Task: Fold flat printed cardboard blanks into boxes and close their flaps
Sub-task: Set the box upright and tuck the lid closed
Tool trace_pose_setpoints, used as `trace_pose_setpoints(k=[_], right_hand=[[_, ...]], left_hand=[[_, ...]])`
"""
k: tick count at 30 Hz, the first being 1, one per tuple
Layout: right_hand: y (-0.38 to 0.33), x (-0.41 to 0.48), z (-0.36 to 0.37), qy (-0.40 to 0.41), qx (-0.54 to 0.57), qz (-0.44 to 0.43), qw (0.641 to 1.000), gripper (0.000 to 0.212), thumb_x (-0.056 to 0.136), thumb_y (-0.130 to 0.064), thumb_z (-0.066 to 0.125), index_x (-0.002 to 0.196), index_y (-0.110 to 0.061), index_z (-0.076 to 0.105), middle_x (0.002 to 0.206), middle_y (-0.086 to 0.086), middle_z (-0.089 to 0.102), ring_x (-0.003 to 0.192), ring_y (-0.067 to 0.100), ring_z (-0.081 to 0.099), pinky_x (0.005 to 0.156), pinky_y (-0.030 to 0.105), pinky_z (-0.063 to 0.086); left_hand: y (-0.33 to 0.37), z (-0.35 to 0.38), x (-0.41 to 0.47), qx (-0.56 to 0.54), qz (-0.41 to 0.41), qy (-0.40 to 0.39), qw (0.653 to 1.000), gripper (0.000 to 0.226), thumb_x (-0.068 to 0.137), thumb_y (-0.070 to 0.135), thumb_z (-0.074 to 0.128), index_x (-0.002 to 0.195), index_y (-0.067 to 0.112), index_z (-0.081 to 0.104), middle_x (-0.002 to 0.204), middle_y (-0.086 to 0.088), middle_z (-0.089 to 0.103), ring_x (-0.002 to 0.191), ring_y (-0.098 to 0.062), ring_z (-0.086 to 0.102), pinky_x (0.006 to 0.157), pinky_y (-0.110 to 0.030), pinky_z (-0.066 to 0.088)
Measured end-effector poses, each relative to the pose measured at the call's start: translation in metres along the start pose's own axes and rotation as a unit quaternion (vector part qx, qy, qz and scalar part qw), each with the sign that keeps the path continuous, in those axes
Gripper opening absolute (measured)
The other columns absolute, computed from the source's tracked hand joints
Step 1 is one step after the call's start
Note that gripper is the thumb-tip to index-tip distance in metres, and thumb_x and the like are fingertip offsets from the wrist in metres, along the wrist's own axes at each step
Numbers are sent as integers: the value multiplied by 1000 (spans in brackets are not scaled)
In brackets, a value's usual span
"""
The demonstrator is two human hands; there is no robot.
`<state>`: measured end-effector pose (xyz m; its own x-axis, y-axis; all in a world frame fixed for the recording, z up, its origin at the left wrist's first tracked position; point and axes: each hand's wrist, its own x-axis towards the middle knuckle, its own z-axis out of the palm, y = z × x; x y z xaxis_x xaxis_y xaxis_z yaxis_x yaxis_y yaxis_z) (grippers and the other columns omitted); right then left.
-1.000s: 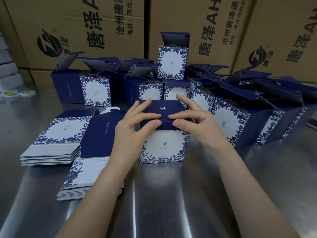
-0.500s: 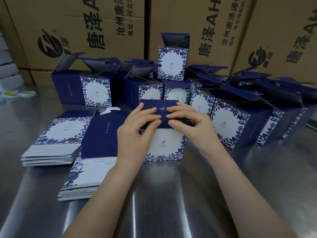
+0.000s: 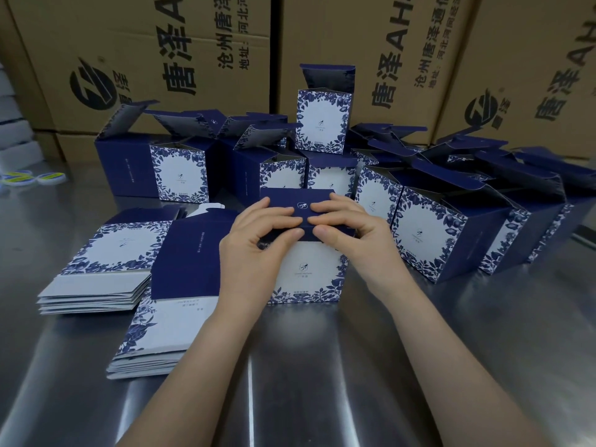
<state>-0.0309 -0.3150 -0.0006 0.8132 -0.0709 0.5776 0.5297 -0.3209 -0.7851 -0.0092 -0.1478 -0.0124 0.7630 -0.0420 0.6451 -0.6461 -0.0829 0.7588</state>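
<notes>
Closer together now, left hand (image 3: 254,243) and right hand (image 3: 353,235) pinch the front edge of the lid (image 3: 290,201) on the box (image 3: 306,275). Uneven pressure could buckle the lid before it tucks in.

Box (image 3: 309,272) front partly behind left hand (image 3: 254,250)

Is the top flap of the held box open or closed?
Nearly closed: the top flap lies flat over the box, left hand and right hand pinching its front edge. Fully tucked: cannot tell.
</notes>
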Motion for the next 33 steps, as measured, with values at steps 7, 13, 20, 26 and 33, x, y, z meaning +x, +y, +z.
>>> trace_pose_setpoints(k=[7, 13, 20, 26, 33], right_hand=[[3, 2, -7, -12, 38, 23, 999, 23, 80, -3, 72, 88, -24, 76, 108, -11, 72, 130, 2, 45, 109, 26, 35], [4, 3, -4, -2, 26, 13, 1000, 23, 80, -1, 72, 88, -22, 75, 106, -10, 72, 129, 3, 47, 110, 26, 36], [5, 2, -14, -30, 107, 28, 993, 22, 80, -7, 71, 85, -27, 78, 111, -8, 73, 131, 5, 47, 105, 22, 39], [8, 4, -12, -5, 105, 23, 994, 24, 80, -1, 69, 81, -23, 77, 103, -6, 75, 129, 9, 51, 108, 30, 40], [10, 4, -17, -40, 122, 27, 991, 22, 78, -11, 70, 87, -29, 79, 116, -7, 71, 133, 6, 46, 105, 23, 40]], left_hand=[[3, -6, 2, -29, -21, -6, 999, 27, 84, 3, 72, 92, 29, 72, 101, 12, 72, 124, -3, 54, 106, -23, 42], [3, -3, 2, -17, -13, 7, 1000, 28, 83, 1, 73, 92, 27, 72, 96, 13, 71, 122, -6, 56, 105, -23, 42], [-1, -22, 9, -116, -69, -32, 990, 24, 80, -4, 73, 98, 12, 75, 107, 4, 73, 118, -1, 60, 91, -11, 47], [-3, -19, 9, -129, -69, -20, 989, 23, 82, -7, 70, 100, 6, 74, 103, 0, 74, 116, -3, 62, 88, -10, 47], [-10, -26, 10, -158, -71, -62, 983, 26, 85, -4, 67, 100, 16, 75, 110, 7, 74, 122, -3, 58, 101, -18, 46]])
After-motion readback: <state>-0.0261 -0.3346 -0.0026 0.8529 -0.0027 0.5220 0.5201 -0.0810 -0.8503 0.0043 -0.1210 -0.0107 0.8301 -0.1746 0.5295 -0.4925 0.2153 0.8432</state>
